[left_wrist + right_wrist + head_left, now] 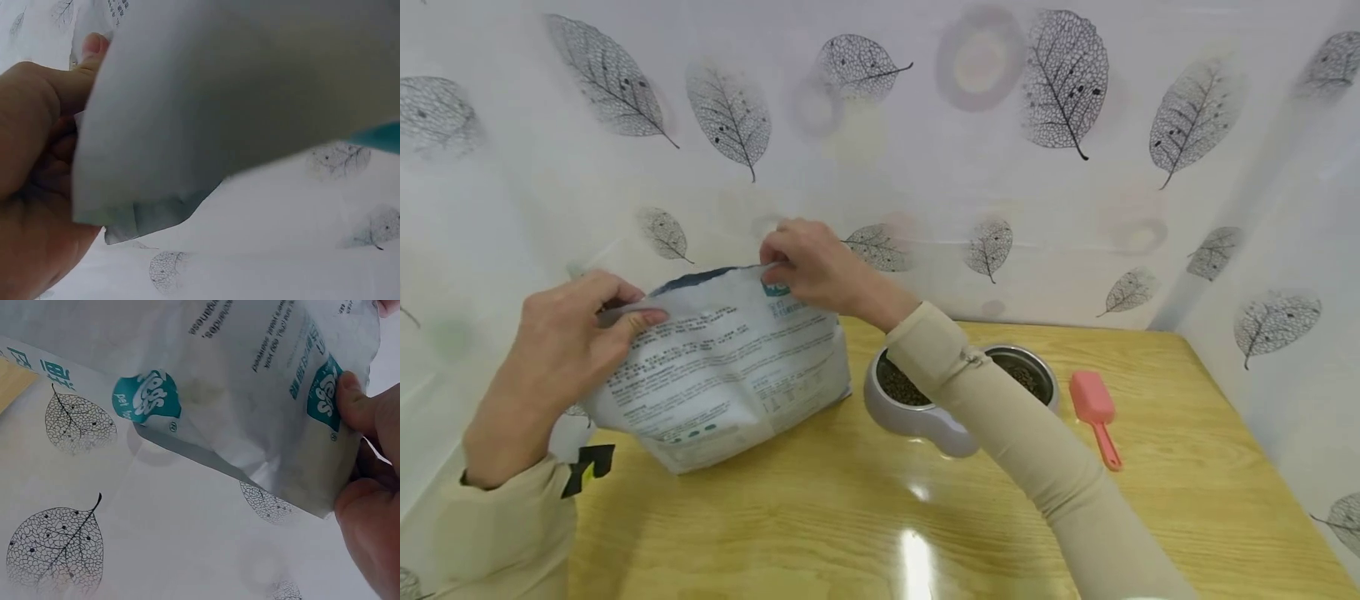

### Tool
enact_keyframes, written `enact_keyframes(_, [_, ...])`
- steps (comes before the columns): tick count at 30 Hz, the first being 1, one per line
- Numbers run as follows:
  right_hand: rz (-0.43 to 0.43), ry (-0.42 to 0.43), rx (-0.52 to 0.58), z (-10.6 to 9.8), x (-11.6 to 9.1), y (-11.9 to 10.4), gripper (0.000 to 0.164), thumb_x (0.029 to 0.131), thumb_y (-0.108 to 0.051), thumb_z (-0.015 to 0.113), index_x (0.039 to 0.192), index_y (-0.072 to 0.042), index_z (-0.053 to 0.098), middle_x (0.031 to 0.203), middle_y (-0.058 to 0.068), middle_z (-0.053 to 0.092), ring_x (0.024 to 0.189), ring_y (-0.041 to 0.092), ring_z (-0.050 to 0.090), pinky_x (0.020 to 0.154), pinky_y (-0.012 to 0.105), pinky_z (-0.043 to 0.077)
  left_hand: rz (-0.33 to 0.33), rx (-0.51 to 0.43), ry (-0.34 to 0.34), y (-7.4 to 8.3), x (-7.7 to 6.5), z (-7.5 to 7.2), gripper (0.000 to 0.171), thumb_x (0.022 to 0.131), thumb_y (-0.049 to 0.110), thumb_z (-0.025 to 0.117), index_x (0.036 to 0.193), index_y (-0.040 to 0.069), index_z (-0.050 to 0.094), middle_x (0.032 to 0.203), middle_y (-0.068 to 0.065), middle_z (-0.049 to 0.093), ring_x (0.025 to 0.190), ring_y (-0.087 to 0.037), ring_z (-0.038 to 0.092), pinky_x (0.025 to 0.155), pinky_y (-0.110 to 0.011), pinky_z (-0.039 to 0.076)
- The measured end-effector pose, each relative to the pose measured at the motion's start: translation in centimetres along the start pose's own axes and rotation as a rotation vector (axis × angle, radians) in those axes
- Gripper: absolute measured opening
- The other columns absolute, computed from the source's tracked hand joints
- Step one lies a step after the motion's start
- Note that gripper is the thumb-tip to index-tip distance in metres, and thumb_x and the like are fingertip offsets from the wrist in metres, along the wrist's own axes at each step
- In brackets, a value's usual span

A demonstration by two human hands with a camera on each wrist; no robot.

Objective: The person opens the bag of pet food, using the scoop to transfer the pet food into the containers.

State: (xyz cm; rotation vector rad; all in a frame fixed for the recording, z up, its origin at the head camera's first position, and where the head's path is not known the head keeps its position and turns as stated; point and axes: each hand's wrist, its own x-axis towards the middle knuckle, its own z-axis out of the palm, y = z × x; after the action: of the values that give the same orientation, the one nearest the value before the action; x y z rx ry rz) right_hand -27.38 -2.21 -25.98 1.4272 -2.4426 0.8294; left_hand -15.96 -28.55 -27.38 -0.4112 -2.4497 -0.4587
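Note:
A white printed pet food bag [722,375] with teal logos stands tilted on the left of the table, its torn top edge parted to show a dark inside. My left hand [568,346] pinches the top left corner between thumb and fingers. At the top right, my right hand [816,267] pinches the rim. The left wrist view has the bag's pale side [187,125] close up, with the left hand [44,144] gripping its edge. In the right wrist view the right thumb lies beside a teal logo [325,394], and the right hand [375,462] grips the corner.
Right of the bag sits a light purple double bowl [943,429] holding brown kibble [898,383], partly behind my right sleeve. A pink scoop [1093,400] lies farther right on the wooden table [820,525]. Leaf-printed white sheeting [910,167] hangs behind and at the sides.

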Motion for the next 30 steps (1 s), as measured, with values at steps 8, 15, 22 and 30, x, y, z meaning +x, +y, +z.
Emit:
enact_keyframes(8, [-0.005,-0.011,-0.069,0.1,0.0,-0.1,0.017,0.098,-0.017,0.071,0.107,-0.003,0.071,0.1,0.007,0.065,0.091,0.018,0.056,0.082,0.025,0.045,-0.202,-0.024,-0.174,0.7,0.5,-0.4,0.043,0.089,0.029,0.082,0.117,-0.001,0.069,0.11,-0.021,0.068,0.093,-0.033,0.06,0.074,-0.024,0.035])
enact_keyframes(15, [-0.039,0.002,-0.035,0.6,0.1,-0.6,0.019,0.096,-0.014,0.073,0.109,-0.001,0.075,0.1,0.01,0.068,0.091,0.018,0.058,0.079,0.022,0.047,-0.151,-0.046,-0.105,1.1,0.6,0.2,0.022,0.089,0.015,0.081,0.1,0.0,0.069,0.092,-0.017,0.067,0.072,-0.019,0.053,0.06,-0.012,0.034])
enact_keyframes(22, [-0.017,0.078,-0.009,1.1,0.0,-0.9,0.01,0.096,-0.011,0.072,0.097,-0.002,0.076,0.091,0.009,0.07,0.083,0.018,0.059,0.074,0.022,0.046,-0.036,-0.013,-0.044,1.4,0.6,0.7,0.013,0.088,0.005,0.08,0.091,-0.001,0.068,0.086,-0.016,0.067,0.068,-0.016,0.052,0.059,-0.01,0.032])
enact_keyframes(30, [-0.009,0.052,-0.079,1.4,0.5,-1.7,0.025,0.094,-0.024,0.076,0.111,-0.006,0.076,0.105,0.005,0.072,0.093,0.016,0.062,0.082,0.023,0.048,-0.121,-0.049,-0.073,2.1,0.8,0.8,0.035,0.086,0.018,0.084,0.11,-0.004,0.07,0.1,-0.022,0.068,0.084,-0.032,0.061,0.069,-0.016,0.032])
